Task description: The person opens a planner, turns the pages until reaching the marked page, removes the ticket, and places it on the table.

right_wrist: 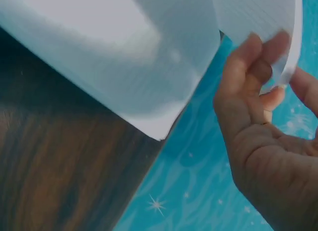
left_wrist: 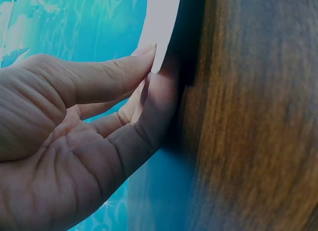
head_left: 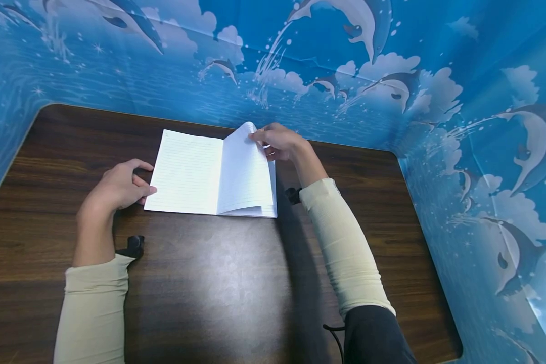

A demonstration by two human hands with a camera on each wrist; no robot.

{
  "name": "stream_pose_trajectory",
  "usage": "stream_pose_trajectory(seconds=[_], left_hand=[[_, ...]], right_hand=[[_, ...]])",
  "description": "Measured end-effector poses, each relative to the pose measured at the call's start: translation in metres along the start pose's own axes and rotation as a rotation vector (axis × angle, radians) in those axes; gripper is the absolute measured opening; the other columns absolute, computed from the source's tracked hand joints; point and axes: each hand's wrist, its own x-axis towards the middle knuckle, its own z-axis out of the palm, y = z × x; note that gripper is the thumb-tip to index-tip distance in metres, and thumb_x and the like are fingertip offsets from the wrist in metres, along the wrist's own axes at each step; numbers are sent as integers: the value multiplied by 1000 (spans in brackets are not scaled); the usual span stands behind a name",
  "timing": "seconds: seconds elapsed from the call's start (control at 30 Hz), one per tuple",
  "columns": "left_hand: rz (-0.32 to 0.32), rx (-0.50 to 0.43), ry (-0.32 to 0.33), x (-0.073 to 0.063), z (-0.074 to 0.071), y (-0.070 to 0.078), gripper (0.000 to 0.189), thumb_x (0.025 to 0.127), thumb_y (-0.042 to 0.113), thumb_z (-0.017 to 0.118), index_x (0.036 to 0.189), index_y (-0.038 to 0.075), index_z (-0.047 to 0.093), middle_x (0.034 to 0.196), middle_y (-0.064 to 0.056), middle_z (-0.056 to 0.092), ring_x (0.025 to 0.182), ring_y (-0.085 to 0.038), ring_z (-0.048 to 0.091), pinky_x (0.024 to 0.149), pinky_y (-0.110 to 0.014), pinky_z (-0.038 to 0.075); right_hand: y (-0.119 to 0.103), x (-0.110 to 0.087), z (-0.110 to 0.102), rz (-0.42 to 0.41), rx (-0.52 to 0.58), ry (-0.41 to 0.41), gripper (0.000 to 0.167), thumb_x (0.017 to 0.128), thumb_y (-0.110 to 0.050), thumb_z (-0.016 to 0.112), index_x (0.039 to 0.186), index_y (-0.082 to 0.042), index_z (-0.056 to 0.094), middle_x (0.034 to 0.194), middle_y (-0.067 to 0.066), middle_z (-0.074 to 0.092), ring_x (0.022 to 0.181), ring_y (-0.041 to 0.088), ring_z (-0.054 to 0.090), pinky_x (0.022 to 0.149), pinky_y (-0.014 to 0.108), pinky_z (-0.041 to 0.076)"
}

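Note:
A notebook (head_left: 186, 172) with lined white pages lies open on the dark wooden table. My left hand (head_left: 120, 188) pinches its left edge; in the left wrist view the thumb (left_wrist: 114, 77) lies on top of the pages and a finger bends underneath. At the upper right of the notebook, my right hand (head_left: 279, 142) pinches a raised page (head_left: 245, 172) near its top corner. That page curves up off the pages beneath it. In the right wrist view, the page's edge sits between the right thumb and fingers (right_wrist: 243, 62).
The brown wood-grain table (head_left: 200, 283) has rounded corners. A blue curtain with dolphins (head_left: 273, 65) stands along its back and right side. Small black devices are at the left wrist (head_left: 135, 246) and right wrist (head_left: 293, 195). A black cable (head_left: 334, 331) hangs near the right sleeve.

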Motion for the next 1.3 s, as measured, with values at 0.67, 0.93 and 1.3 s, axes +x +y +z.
stream_pose_trajectory(seconds=[0.67,0.93,1.3], left_hand=[[-2,-5,-1,0,1,-2,60,105,11,66,156,-5,38,105,-26,73,78,-27,69,73,-41,43],[9,-4,-3,0,0,-2,60,105,12,66,156,-4,38,101,-22,74,78,-27,68,73,-41,42],[-10,-19,11,-3,1,0,60,105,11,67,155,-5,39,104,-26,72,79,-28,67,75,-43,42]], right_hand=[[-8,-12,-6,-25,-149,309,62,101,-23,75,153,-8,44,101,10,65,73,17,65,92,39,61],[-16,-17,0,-99,-259,388,27,99,-25,79,92,-4,63,83,9,69,71,19,73,75,31,63],[-32,-23,12,-152,-169,323,23,103,-25,74,92,-6,69,82,7,68,65,13,69,87,37,64]])
